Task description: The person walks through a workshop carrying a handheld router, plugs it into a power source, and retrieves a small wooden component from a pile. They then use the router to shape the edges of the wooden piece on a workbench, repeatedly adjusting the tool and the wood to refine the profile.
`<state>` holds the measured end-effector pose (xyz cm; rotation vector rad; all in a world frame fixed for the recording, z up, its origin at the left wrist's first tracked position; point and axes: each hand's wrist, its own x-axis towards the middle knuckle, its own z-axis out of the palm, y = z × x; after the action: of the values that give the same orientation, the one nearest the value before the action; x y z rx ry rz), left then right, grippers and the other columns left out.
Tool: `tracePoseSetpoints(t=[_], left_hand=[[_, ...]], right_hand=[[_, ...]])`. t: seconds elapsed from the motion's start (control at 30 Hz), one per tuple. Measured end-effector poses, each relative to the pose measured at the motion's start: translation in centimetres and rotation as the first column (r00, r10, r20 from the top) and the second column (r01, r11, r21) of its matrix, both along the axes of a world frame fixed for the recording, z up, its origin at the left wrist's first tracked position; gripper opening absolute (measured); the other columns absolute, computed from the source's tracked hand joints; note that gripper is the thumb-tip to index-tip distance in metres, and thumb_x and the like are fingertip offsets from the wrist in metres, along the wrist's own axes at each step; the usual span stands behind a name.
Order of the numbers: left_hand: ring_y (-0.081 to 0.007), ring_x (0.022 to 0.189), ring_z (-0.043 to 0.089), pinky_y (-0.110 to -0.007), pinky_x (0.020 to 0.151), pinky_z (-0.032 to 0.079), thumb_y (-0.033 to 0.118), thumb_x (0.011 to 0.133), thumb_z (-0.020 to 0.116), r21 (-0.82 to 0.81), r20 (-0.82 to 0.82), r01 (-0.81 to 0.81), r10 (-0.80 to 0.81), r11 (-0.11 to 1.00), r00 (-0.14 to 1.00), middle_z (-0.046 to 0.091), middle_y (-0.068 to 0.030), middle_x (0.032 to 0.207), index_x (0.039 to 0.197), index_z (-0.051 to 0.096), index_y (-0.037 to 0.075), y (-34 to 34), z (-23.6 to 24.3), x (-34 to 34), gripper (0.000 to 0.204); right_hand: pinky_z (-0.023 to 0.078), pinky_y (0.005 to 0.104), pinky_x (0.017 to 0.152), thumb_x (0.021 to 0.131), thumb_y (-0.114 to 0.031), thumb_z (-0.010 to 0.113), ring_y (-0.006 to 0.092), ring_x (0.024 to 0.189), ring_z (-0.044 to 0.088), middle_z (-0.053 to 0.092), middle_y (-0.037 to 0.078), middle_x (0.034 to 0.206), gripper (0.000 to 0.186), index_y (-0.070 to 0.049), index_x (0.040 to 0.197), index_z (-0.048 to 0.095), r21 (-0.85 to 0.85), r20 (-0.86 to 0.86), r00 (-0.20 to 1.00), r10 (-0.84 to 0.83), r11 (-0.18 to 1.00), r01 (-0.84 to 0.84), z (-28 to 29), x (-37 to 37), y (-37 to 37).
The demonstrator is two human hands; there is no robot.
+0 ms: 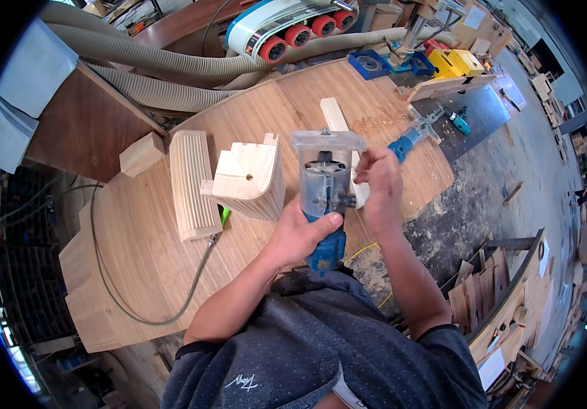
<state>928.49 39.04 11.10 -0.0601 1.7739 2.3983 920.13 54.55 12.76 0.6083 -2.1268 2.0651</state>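
A blue trim router [325, 184] with a clear plastic base is held upside down in front of me, its base facing up. My left hand [299, 233] wraps around its body, the thumb lying across the front. My right hand [381, 187] is just right of the clear base, near the black side knob [349, 201]. Its fingers are curled in; whether they pinch something small is hidden. To the left stands a fluted, rounded wood block [249, 180] with a hole in its top. A longer fluted wood piece [193, 187] lies beside it.
The wooden table [137, 273] carries an air hose [188, 300], a plain block [141, 154] and a pale wood strip [334, 114]. Another blue router [409, 140] lies at the right. Ribbed ducts [164, 65] run behind. Wood offcuts [481, 290] are stacked at the lower right.
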Motion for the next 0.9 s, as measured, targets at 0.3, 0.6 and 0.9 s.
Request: tracePoseSetpoints(t=[0.3, 0.6, 0.9], left_hand=[[-0.0112, 0.096, 0.059, -0.03, 0.088, 0.05, 0.021, 0.086, 0.076, 0.033, 0.022, 0.017, -0.018, 0.999, 1.0, 0.067, -0.0028, 0.105, 0.119, 0.061, 0.001, 2.3, -2.2, 1.8, 0.042], [-0.0098, 0.096, 0.058, -0.029, 0.088, 0.049, 0.02, 0.086, 0.076, 0.01, 0.065, 0.009, -0.009, 1.0, 0.998, 0.066, -0.002, 0.106, 0.119, 0.06, 0.002, 2.5, -2.1, 2.9, 0.041], [-0.0101, 0.096, 0.057, -0.029, 0.088, 0.049, 0.022, 0.085, 0.078, 0.086, 0.073, 0.041, -0.048, 0.995, 0.996, 0.064, -0.0015, 0.104, 0.121, 0.057, 0.003, 2.5, -3.1, 3.4, 0.046]], right_hand=[[0.044, 0.0345, 0.101, 0.098, -0.049, 0.058, 0.0198, 0.116, 0.055, 0.057, 0.017, 0.13, 0.076, 0.005, 0.147, 0.036, -0.324, 0.465, 0.859, 0.215, 0.944, -0.061, 0.2, -0.2, -0.5], [0.045, 0.0339, 0.099, 0.098, -0.043, 0.057, 0.0203, 0.112, 0.058, 0.061, 0.017, 0.123, 0.068, 0.006, 0.143, 0.043, -0.346, 0.488, 0.837, 0.249, 0.935, -0.076, -0.6, 0.4, -0.6], [0.045, 0.0344, 0.098, 0.096, -0.036, 0.049, 0.0221, 0.11, 0.059, 0.065, 0.018, 0.117, 0.06, 0.007, 0.139, 0.048, -0.301, 0.477, 0.86, 0.181, 0.953, -0.034, -1.1, 0.8, -0.6]])
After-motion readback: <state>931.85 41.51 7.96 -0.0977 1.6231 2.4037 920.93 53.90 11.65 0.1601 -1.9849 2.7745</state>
